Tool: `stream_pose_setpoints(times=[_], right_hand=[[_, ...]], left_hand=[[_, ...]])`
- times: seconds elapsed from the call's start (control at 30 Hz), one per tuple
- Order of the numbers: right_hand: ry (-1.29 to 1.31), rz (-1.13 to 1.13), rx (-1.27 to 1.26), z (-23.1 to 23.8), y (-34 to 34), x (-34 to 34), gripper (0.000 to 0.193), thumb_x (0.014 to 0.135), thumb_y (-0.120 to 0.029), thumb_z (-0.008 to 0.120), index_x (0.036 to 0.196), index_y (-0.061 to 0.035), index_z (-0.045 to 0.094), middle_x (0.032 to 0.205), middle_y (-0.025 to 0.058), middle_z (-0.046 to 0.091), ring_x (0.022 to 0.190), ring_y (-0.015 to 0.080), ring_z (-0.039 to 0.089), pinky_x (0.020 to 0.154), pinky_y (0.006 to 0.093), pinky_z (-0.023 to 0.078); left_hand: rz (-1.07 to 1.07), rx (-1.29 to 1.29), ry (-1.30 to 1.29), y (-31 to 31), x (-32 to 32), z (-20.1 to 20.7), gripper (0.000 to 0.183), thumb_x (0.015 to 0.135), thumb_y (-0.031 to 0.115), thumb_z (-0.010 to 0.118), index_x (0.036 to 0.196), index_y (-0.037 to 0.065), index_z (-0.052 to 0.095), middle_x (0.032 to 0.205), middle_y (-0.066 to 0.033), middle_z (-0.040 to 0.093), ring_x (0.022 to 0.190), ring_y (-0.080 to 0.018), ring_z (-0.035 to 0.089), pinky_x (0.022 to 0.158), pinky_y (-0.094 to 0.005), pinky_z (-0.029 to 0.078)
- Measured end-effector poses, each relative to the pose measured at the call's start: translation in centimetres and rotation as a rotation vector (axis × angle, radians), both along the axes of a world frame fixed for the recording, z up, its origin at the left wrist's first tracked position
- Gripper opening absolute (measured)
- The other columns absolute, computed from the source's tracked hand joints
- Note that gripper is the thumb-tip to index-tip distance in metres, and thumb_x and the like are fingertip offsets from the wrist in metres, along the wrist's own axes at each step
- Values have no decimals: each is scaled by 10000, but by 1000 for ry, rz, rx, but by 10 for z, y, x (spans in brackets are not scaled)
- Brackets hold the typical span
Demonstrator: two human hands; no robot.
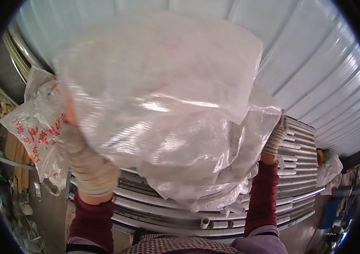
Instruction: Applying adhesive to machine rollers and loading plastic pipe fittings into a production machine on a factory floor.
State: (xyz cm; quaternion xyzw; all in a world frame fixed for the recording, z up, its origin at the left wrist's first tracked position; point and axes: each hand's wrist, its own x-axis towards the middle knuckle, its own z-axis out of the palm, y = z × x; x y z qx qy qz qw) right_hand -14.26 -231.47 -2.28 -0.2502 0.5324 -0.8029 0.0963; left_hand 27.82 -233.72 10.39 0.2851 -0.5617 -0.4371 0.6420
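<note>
1. One big bag (180,139) is up in front of me, over the counter (300,169). It is see-through, shiny and full of creases.
2. My left hand (76,142) is at the left edge of the bag. It looks closed on it, but the bag hides most of my fingers, so I can't tell how tight.
3. My right hand (276,133) is at the right edge, up near a corner. It looks curled around the edge there. I can't see all those fingers.
4. I think the bag is soft and light, and it should bend and flop easily. I can't tell if anything is inside.
5. It may be slippery, since it is so smooth and shiny. I would bunch some of the edge in each hand, not just pinch it.
6. The two sides are good spots to hold. The middle would just sag. I don't think it breaks if it drops, but a hard tug could rip it.
7. The low folds hang over short white pipes (205,223). A loose fold could snag one.
8. A red-marked bag (46,120) is just beside my left hand.
</note>
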Motion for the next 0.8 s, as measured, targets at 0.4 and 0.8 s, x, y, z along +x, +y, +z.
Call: stream_pose_setpoints(times=[0.4,0.8], right_hand=[[184,186,-325,183,51,73,408,979,-409,464,994,-31,617,973,78,640,850,170,609,810,303,489],[79,130,-285,152,121,35,542,978,-456,401,1240,-1,532,1198,139,590,1141,266,542,1005,427,410]], left_hand=[[-147,-141,536,-22,54,89,598,875,477,541,1334,103,451,1318,-113,513,1193,-271,502,1001,-444,435],[-738,-151,242,-112,63,84,586,864,431,579,1334,104,456,1317,-104,512,1182,-259,498,1016,-430,414]])
